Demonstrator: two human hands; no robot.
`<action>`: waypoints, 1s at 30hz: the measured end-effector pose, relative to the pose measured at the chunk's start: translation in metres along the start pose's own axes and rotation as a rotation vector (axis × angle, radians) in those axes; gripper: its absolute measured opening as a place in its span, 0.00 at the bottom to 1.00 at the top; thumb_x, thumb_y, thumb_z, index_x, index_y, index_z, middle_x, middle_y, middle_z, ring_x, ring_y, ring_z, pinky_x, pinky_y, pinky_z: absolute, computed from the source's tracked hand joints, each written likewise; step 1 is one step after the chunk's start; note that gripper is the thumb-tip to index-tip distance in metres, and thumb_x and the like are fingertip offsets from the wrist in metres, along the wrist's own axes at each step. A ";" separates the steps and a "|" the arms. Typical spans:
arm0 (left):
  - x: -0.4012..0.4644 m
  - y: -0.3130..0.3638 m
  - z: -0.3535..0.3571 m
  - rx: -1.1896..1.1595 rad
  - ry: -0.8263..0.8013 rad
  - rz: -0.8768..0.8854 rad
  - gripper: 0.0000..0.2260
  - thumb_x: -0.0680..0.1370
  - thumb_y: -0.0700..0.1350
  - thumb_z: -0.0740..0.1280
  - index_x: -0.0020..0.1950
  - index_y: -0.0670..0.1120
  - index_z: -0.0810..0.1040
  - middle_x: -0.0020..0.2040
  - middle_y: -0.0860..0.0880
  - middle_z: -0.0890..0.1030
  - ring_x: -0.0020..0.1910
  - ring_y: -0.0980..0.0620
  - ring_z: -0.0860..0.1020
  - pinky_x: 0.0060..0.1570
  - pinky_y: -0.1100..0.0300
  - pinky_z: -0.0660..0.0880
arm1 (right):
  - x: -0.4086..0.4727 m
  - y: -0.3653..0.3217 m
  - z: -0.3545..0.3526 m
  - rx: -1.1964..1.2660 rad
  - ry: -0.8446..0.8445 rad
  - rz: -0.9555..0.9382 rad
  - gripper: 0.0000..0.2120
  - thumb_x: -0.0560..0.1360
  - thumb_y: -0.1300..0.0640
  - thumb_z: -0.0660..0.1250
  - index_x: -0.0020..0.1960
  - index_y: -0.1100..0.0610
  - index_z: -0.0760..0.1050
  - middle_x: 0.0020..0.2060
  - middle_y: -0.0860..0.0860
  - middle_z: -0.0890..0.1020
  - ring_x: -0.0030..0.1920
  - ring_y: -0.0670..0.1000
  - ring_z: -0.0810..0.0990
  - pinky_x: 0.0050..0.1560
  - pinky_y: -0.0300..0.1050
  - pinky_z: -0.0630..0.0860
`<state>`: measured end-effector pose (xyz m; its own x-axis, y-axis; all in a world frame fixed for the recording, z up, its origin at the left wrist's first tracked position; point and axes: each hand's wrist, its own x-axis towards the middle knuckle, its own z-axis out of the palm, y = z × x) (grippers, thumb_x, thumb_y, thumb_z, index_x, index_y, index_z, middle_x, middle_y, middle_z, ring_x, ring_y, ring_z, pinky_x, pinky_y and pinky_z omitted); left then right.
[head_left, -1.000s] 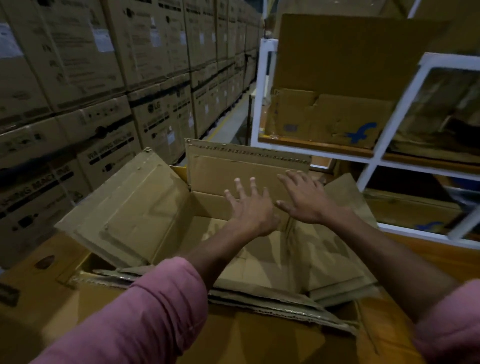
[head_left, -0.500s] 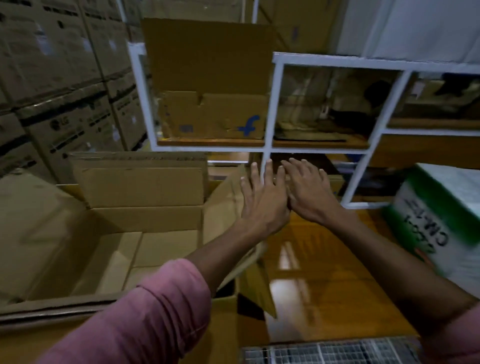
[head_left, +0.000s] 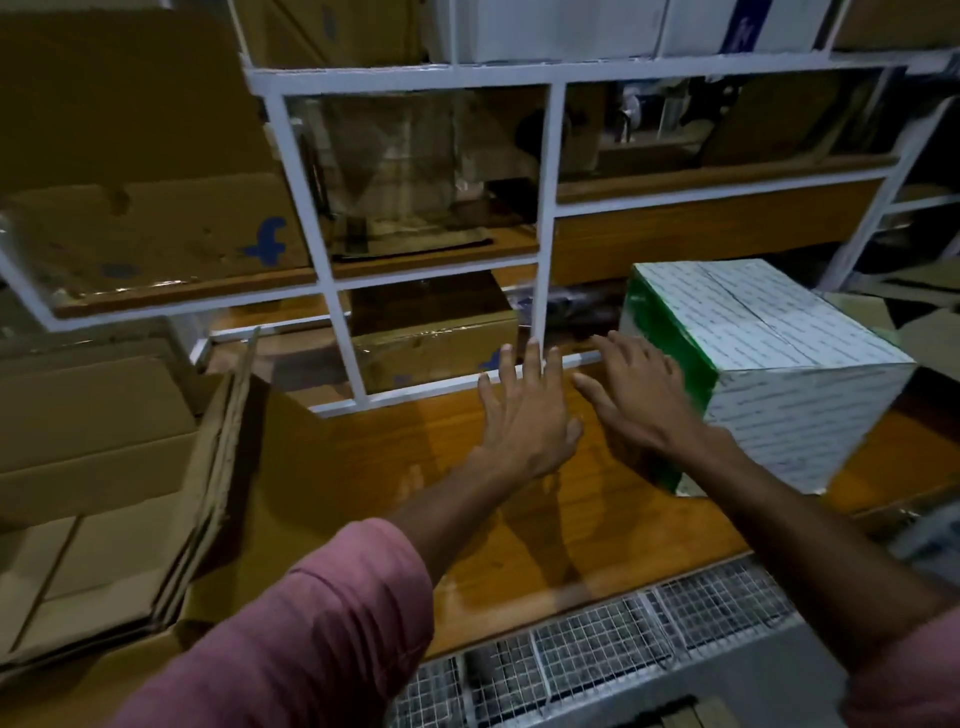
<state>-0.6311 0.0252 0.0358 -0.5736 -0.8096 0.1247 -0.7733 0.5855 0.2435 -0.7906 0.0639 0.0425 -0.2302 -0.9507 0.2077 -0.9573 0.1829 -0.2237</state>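
Both hands have swung right from the open carton (head_left: 104, 415) toward the white-and-green box (head_left: 779, 364) at the right of the worktop (head_left: 597, 525) — left hand (head_left: 524, 415) and right hand (head_left: 644, 400) spread, grip empty; a one-sided grab could tip it.

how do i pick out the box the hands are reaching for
Find the white shelf frame behind the wooden counter. On the counter's right end sits one closed box. Unlike the brown cartons nearby, it is white with a green side.
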 end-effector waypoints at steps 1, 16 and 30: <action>0.005 0.004 0.003 0.005 -0.010 0.007 0.39 0.82 0.59 0.63 0.84 0.48 0.44 0.84 0.44 0.41 0.82 0.37 0.38 0.76 0.31 0.44 | -0.002 0.009 0.001 -0.001 0.001 0.012 0.38 0.79 0.29 0.45 0.81 0.50 0.57 0.81 0.55 0.59 0.80 0.60 0.56 0.76 0.66 0.54; 0.080 0.067 0.049 -0.007 -0.122 0.093 0.39 0.82 0.59 0.65 0.84 0.48 0.47 0.84 0.43 0.41 0.81 0.36 0.38 0.76 0.29 0.44 | 0.030 0.155 -0.003 -0.056 0.050 0.179 0.35 0.81 0.31 0.50 0.79 0.51 0.61 0.78 0.57 0.64 0.77 0.61 0.61 0.73 0.68 0.59; 0.169 0.223 0.100 0.060 -0.157 0.151 0.35 0.83 0.60 0.60 0.84 0.46 0.49 0.85 0.43 0.44 0.82 0.39 0.40 0.76 0.29 0.43 | 0.060 0.343 -0.016 -0.095 -0.123 0.168 0.40 0.77 0.25 0.38 0.81 0.45 0.59 0.82 0.51 0.57 0.80 0.62 0.54 0.76 0.68 0.49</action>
<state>-0.9275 0.0233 0.0147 -0.7155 -0.6986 0.0031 -0.6874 0.7048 0.1754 -1.1357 0.0731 -0.0067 -0.3707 -0.9270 0.0565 -0.9207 0.3588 -0.1536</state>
